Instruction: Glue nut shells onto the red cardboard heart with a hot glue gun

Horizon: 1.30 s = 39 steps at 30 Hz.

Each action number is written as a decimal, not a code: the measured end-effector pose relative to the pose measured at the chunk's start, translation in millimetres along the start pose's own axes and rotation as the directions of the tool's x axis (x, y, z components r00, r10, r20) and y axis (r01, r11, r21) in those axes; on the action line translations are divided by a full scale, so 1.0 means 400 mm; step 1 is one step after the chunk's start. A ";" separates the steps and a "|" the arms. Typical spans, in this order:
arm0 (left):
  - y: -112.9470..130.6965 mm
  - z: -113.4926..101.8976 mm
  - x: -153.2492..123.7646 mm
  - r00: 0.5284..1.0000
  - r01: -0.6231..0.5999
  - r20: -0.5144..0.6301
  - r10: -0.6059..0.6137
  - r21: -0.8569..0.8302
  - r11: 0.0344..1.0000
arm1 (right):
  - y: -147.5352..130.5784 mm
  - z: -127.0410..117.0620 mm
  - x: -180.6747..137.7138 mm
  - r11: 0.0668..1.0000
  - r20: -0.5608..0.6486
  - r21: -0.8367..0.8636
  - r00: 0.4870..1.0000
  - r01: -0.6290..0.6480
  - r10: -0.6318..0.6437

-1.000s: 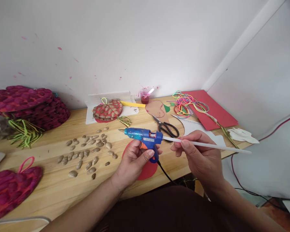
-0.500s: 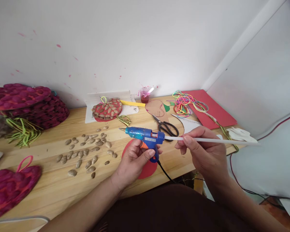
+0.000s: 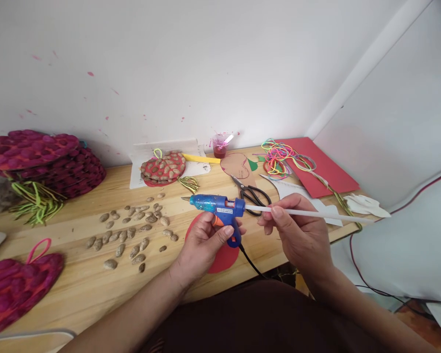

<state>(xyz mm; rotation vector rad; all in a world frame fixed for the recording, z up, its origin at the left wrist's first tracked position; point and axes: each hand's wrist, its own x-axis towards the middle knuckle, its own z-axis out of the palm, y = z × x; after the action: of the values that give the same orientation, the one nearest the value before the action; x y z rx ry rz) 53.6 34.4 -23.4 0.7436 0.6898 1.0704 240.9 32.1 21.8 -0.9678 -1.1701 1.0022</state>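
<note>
My left hand (image 3: 206, 242) is closed round the handle of a blue hot glue gun (image 3: 209, 203), whose metal nozzle points left. A long white glue stick (image 3: 312, 214) runs into the back of the gun. My right hand (image 3: 299, 230) pinches this stick between thumb and fingers, a short way behind the gun. Beneath the gun a red paper disc (image 3: 222, 260) lies on the wooden table, partly hidden by my left hand. Brown peanut-like pods (image 3: 132, 233) are scattered on the table to the left of the gun.
Black-handled scissors (image 3: 255, 196) lie behind the gun. Farther back are a pod-covered ornament (image 3: 163, 168), a cup of red liquid (image 3: 220, 147), tangled cords (image 3: 277, 157) and red card (image 3: 327, 171). Magenta pod-covered pieces (image 3: 59, 164) are stacked at left. The gun's black cable (image 3: 252, 262) trails over the near edge.
My right hand has moved left toward the gun, pushing the glue stick farther in. Less of the stick shows. The gun has shifted very slightly left in my left hand.
</note>
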 end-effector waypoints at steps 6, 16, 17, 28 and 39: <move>-0.001 -0.001 0.003 1.000 -0.001 -0.019 0.000 -0.035 0.999 | 0.011 0.000 -0.013 0.998 0.019 0.025 0.998 -0.057 0.057; -0.008 0.000 0.003 1.000 0.005 -0.006 -0.005 -0.023 1.000 | 0.025 0.016 -0.006 1.000 -0.023 0.005 1.000 -0.012 0.012; -0.010 0.000 0.004 1.000 0.007 -0.004 -0.007 -0.026 1.000 | 0.027 0.017 -0.007 1.000 -0.028 0.010 1.000 -0.008 0.008; -0.007 0.004 0.003 1.000 0.008 0.005 -0.008 -0.051 0.999 | 0.041 0.026 -0.007 0.994 -0.031 0.101 0.999 -0.039 0.043; 0.000 0.006 0.002 1.000 0.013 -0.012 -0.014 -0.084 0.996 | 0.048 0.020 -0.012 0.992 0.006 0.122 1.000 -0.019 0.019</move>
<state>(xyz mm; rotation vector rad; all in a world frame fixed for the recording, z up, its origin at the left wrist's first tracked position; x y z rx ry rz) 55.6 34.5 -22.3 0.6592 0.6557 1.0863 230.3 33.1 3.2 -0.8813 -1.0925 1.0792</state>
